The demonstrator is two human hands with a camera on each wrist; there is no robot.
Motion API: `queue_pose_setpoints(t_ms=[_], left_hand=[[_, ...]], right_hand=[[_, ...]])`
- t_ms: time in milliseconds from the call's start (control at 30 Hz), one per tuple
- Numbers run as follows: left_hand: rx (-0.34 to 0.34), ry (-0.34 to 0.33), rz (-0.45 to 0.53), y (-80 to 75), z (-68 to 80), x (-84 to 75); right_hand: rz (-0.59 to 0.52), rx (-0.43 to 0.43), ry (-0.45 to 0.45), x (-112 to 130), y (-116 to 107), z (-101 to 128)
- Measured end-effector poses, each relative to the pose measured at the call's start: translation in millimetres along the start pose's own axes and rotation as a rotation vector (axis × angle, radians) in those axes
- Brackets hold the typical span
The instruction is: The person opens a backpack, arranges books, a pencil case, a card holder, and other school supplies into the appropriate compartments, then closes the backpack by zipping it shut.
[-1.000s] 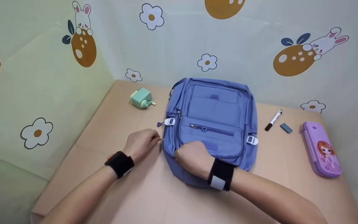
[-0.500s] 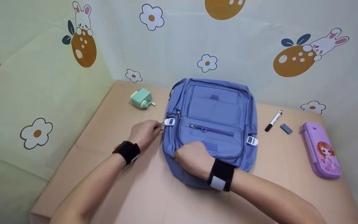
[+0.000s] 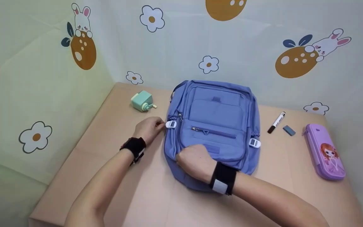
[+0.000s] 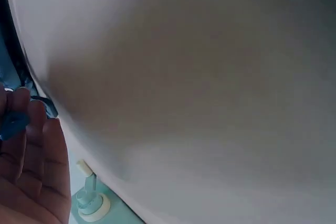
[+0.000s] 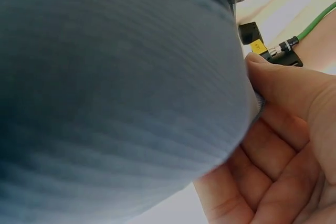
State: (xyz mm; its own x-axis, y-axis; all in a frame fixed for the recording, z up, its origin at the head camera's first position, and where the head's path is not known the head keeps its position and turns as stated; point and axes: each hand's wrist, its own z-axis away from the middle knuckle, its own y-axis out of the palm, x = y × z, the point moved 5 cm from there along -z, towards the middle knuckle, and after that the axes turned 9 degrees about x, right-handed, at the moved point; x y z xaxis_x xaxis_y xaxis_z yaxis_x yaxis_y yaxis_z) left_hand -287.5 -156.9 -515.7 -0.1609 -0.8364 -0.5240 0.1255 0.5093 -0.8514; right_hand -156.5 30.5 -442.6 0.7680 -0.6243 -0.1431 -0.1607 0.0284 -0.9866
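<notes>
Okay, blue backpack [image 3: 216, 113] is on the table [image 3: 156, 198], front showing | left hand [image 3: 148, 130] pinches a little blue strap end [image 4: 13, 125] right by the white buckle [image 3: 170, 124] | right hand [image 3: 195, 162] grips fabric low on the bag | teal crank gadget [image 3: 142, 100] off left; marker [image 3: 276, 122], grey-blue block [image 3: 289, 130], purple case [image 3: 321, 138] off right

Left fingers [image 3: 158, 121] beside buckle [image 3: 170, 124]; right fingers [image 3: 181, 156] grip backpack [image 3: 217, 113].

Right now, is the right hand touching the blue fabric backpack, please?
Touching: the right wrist view shows the right hand pinching the backpack by its edge.
</notes>
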Motion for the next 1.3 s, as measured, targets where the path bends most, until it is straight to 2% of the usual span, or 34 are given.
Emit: queue_pose_setpoints(t_ms=[367,567,900,1067,1300], left_hand=[[0.017,-0.003,-0.089,-8.7,-1.1,-11.1],[0.016,0.013,-0.111,-10.8,1.4,-17.0],[0.026,0.031,-0.138,-13.5,5.9,-23.7],[0.025,0.037,-0.158,-16.6,8.0,-23.8],[0.021,-0.006,-0.156,-25.7,2.8,-29.7]], right_hand=[[-0.023,0.006,-0.001,1,1,1],[-0.100,0.014,-0.029,-3,2,6],[-0.237,-0.046,-0.029,-23,3,39],[-0.327,-0.022,-0.001,-34,4,55],[-0.421,0.017,0.055,-52,3,71]])
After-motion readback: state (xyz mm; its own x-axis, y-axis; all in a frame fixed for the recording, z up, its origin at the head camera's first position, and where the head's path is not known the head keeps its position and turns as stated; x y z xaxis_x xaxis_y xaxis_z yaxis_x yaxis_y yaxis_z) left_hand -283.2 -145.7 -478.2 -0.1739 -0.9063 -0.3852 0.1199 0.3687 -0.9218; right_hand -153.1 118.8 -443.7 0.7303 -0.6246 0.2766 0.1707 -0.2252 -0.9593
